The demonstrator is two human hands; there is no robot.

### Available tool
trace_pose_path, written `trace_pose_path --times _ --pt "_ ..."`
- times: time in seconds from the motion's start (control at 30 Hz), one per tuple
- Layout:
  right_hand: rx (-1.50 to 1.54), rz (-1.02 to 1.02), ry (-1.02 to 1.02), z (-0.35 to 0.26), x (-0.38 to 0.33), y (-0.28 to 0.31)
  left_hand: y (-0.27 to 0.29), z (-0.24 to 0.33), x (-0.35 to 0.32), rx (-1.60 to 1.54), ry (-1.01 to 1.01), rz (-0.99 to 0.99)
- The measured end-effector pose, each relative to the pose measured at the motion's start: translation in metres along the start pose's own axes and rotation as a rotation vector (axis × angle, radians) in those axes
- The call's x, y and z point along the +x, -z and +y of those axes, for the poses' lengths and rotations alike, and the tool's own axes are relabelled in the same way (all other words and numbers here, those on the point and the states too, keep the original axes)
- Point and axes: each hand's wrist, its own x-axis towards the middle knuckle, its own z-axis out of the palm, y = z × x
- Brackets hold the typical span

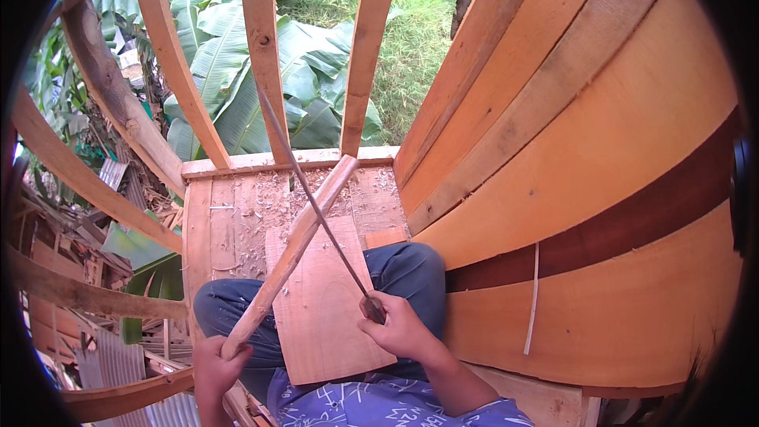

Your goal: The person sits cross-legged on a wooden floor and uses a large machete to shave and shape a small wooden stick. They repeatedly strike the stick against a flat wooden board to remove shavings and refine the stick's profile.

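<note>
The left hand [215, 364] is fisted around the lower end of a long, pale rounded wooden stick [292, 253], which slants across a flat reddish board [328, 324] on the lap. The right hand [402, 330] wraps the dark handle of a thin, narrow metal blade [312, 198] crossing the stick. Beyond lie a shaving-strewn plank deck [237, 221] and curved wooden ribs [265, 55].

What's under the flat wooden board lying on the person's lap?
The flat wooden board rests across the person's legs in blue trousers, which show on either side. Beyond it are wood shavings on a plank platform. Whatever lies directly beneath the board is covered.
</note>
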Motion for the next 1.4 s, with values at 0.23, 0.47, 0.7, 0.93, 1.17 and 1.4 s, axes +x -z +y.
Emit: trace_pose_path --times 0.23,0.47,0.7,0.93,1.17,1.4 --pt "-0.171 0.087 -0.129 0.016 -0.029 -0.004 -0.006 -0.035 -0.026 0.0 0.117 0.045" --pt "-0.357 0.088 -0.112 -0.009 -0.035 -0.02 -0.017 -0.035 -0.028 -0.092 0.148 0.024" --pt "-0.579 0.259 0.248 -0.012 -0.027 -0.009 -0.012 0.007 -0.033 -0.206 0.027 0.009" --pt "-0.839 0.538 0.369 -0.028 -0.003 0.018 -0.006 -0.001 -0.048 -0.188 0.03 -0.042" --pt "-0.792 0.464 0.369 -0.025 -0.001 0.011 -0.012 0.009 -0.044 -0.249 0.054 -0.083" --pt "-0.741 0.639 0.221 -0.034 0.024 0.046 0.002 0.004 -0.048 -0.181 0.055 -0.088"
